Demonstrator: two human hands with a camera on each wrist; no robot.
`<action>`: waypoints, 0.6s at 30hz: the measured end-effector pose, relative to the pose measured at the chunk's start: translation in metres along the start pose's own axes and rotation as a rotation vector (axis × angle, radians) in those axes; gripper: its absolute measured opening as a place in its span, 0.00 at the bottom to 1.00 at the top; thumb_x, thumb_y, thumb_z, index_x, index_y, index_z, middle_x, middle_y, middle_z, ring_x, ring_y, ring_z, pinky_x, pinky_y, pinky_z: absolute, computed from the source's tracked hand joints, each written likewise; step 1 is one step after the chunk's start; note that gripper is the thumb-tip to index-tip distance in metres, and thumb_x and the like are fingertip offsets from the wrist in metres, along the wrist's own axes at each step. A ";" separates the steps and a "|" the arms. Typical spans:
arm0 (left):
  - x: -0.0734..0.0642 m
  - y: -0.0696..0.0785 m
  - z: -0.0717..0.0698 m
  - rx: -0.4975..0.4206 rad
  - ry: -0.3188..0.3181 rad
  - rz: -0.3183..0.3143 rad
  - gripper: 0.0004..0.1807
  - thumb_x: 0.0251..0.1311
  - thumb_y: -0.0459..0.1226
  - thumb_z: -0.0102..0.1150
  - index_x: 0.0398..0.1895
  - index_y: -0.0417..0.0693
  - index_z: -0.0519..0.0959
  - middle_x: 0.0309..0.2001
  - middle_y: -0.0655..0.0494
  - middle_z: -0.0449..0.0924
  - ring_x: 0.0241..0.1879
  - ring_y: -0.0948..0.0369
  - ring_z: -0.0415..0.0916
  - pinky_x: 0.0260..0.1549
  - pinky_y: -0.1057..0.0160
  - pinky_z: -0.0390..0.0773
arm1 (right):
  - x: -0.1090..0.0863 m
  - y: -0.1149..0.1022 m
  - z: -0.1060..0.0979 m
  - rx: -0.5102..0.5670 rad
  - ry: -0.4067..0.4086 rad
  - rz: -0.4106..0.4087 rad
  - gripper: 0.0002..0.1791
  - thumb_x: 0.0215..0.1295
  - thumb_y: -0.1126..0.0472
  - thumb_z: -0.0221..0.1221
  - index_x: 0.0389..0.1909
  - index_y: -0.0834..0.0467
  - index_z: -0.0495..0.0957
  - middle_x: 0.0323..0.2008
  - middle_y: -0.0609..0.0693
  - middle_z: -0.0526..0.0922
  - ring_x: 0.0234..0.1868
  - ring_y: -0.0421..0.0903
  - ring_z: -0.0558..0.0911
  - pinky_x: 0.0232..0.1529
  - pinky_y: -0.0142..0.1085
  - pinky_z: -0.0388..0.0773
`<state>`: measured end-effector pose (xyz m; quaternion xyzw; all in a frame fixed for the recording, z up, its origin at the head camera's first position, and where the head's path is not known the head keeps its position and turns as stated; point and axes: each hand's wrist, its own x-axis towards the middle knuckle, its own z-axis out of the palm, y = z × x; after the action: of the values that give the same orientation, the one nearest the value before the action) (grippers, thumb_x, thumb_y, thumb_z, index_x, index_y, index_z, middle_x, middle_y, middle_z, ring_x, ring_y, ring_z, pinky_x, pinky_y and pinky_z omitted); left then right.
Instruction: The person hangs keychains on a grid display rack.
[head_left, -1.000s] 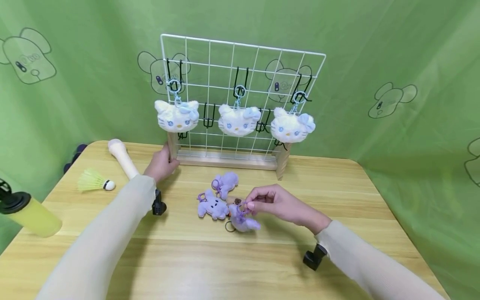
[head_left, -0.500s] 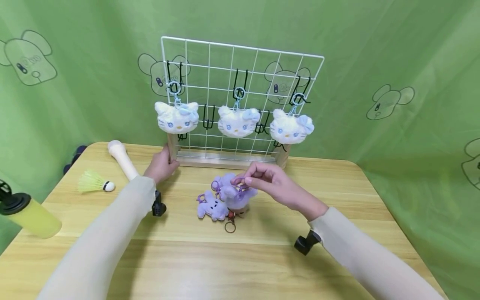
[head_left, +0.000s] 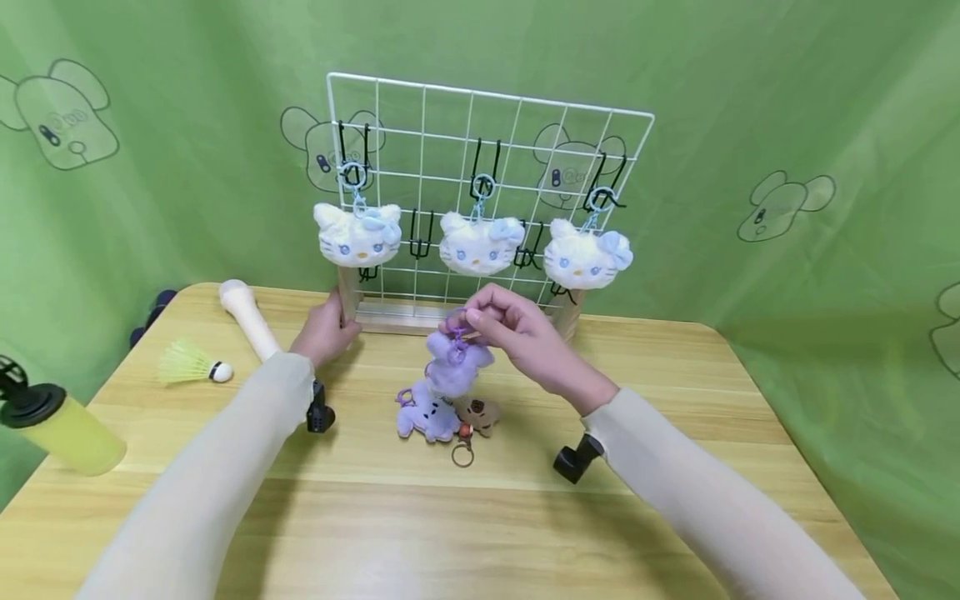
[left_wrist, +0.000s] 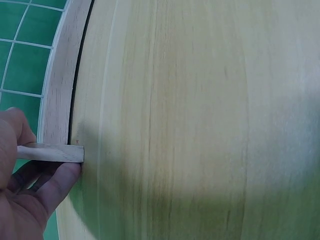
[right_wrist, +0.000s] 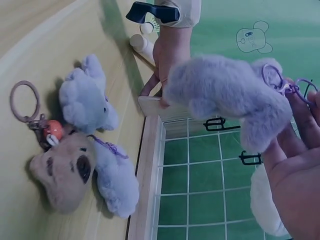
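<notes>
My right hand (head_left: 528, 346) pinches the purple ring of a fluffy lavender plush keychain (head_left: 456, 371), which hangs just above the table in front of the rack. In the right wrist view this plush (right_wrist: 225, 95) dangles from the fingertips. Below it lie a lavender plush keychain (head_left: 427, 415) and a brown bear plush keychain (head_left: 477, 414) with a red bead and ring. Another lavender plush (right_wrist: 116, 180) shows in the right wrist view, mostly hidden from the head. My left hand (head_left: 324, 332) grips the wooden end piece (left_wrist: 55, 152) of the white wire grid rack (head_left: 491, 100), thumb and fingers on opposite sides.
Three white cat-face plush keychains (head_left: 481, 246) hang from the rack's upper black hooks; lower hooks (head_left: 422, 237) hold nothing. On the left stand or lie a white microphone-shaped object (head_left: 247, 317), a yellow shuttlecock (head_left: 191, 364) and a yellow bottle (head_left: 71, 433). Green cloth surrounds the table (head_left: 420, 533).
My right hand has lifted the lavender plush off the pile and carried it up, left and toward the rack, uncovering the brown bear. The left hand keeps its place on the rack.
</notes>
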<state>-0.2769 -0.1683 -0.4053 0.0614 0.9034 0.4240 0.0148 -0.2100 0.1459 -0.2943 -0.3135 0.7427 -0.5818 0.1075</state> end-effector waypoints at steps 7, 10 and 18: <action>0.002 0.000 0.000 0.004 0.005 -0.006 0.39 0.72 0.31 0.53 0.81 0.32 0.47 0.72 0.21 0.65 0.62 0.31 0.77 0.61 0.41 0.85 | 0.025 0.006 0.012 -0.006 0.098 0.030 0.10 0.81 0.64 0.50 0.50 0.68 0.75 0.54 0.67 0.86 0.48 0.40 0.88 0.54 0.40 0.91; 0.002 -0.001 -0.001 0.005 0.006 -0.014 0.39 0.73 0.31 0.53 0.81 0.31 0.47 0.72 0.21 0.64 0.65 0.30 0.75 0.64 0.39 0.83 | 0.036 0.011 0.019 0.005 0.149 0.040 0.11 0.81 0.63 0.51 0.51 0.68 0.76 0.52 0.67 0.87 0.44 0.38 0.87 0.48 0.37 0.91; 0.001 -0.001 -0.001 0.000 0.008 -0.006 0.40 0.72 0.30 0.52 0.81 0.31 0.46 0.73 0.21 0.63 0.64 0.31 0.76 0.62 0.41 0.85 | 0.059 0.016 0.031 0.007 0.216 -0.012 0.10 0.81 0.63 0.52 0.50 0.68 0.76 0.40 0.52 0.86 0.38 0.40 0.85 0.33 0.33 0.89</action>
<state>-0.2783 -0.1694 -0.4054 0.0570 0.9036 0.4244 0.0127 -0.2454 0.0887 -0.3067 -0.2530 0.7460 -0.6155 0.0247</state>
